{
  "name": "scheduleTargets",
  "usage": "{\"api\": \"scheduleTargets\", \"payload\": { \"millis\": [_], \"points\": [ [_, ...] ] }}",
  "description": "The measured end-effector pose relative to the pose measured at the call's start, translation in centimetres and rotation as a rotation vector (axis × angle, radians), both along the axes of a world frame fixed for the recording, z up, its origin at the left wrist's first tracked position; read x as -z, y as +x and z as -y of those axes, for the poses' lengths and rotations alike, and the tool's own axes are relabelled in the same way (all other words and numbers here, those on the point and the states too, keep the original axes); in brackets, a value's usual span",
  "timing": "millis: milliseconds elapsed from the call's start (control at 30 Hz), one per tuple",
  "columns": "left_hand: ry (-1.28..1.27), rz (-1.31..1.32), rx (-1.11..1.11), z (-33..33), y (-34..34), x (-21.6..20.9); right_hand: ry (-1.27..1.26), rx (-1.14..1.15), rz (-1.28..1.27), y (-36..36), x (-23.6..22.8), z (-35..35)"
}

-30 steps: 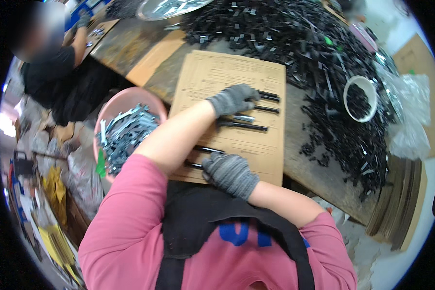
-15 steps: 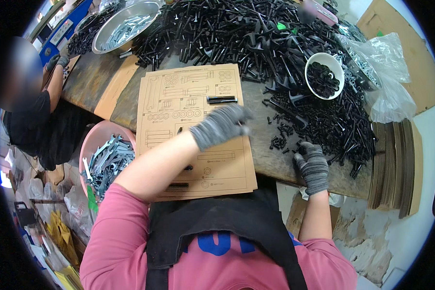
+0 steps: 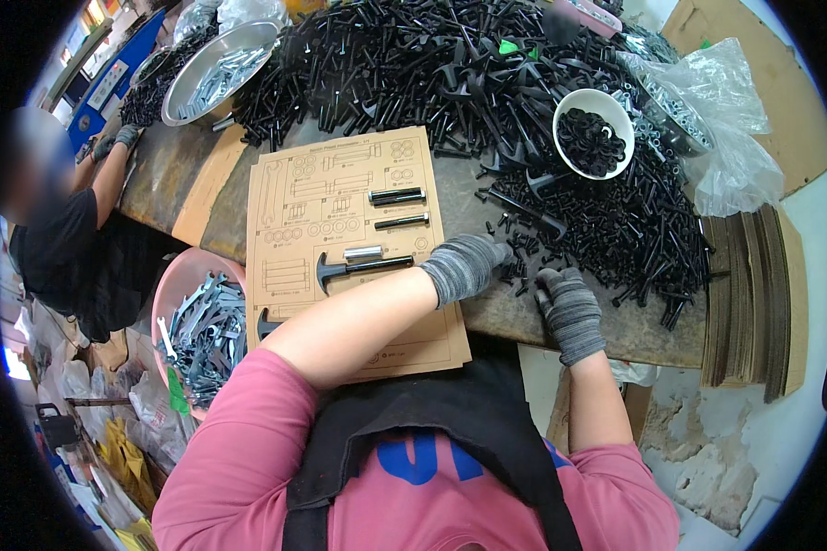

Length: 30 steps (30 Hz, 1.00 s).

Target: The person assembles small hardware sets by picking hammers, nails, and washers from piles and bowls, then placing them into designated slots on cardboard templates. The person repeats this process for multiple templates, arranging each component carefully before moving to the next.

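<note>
my left hand (image 3: pixel 464 266) and right hand (image 3: pixel 570 308), fingers curled in loose black screws (image 3: pixel 616 230) beside cardboard template (image 3: pixel 349 248); pinch unclear, can't tell.

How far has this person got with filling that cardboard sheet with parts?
Partly done. The cardboard template already carries three black bolts, a silver sleeve and a black T-handled tool. Both gloved hands, left hand and right hand, are at the bolt pile. Many printed outlines remain unfilled.

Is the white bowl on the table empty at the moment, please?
No, the white bowl is partly filled with small black ring-shaped parts, and it stands among the pile of black screws.
</note>
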<state>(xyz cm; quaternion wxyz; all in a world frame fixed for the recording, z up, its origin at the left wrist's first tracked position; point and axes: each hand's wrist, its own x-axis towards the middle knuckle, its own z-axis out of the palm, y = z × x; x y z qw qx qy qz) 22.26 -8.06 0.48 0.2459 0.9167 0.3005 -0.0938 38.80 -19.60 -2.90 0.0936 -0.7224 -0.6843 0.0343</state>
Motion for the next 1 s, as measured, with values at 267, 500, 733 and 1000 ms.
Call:
{"api": "scheduleTargets", "payload": {
  "millis": [267, 500, 733, 1000],
  "points": [
    [0.058, -0.001, 0.010, -0.1, 0.5, 1.0, 0.225, -0.144, -0.129, 0.6, 0.3, 0.3],
    [0.163, 0.071, 0.027, 0.5, 0.5, 2.2, -0.057, -0.042, 0.008, -1.6, 0.4, -0.8],
    [0.184, 0.113, 0.025, -0.4, -1.5, -0.1, -0.058, -0.095, -0.065, -0.8, -0.6, -1.2],
    [0.151, 0.019, -0.252, -9.4, -16.4, -1.6, 0.148, -0.180, -0.350, -0.2, -1.9, -3.7]
  ]
}}
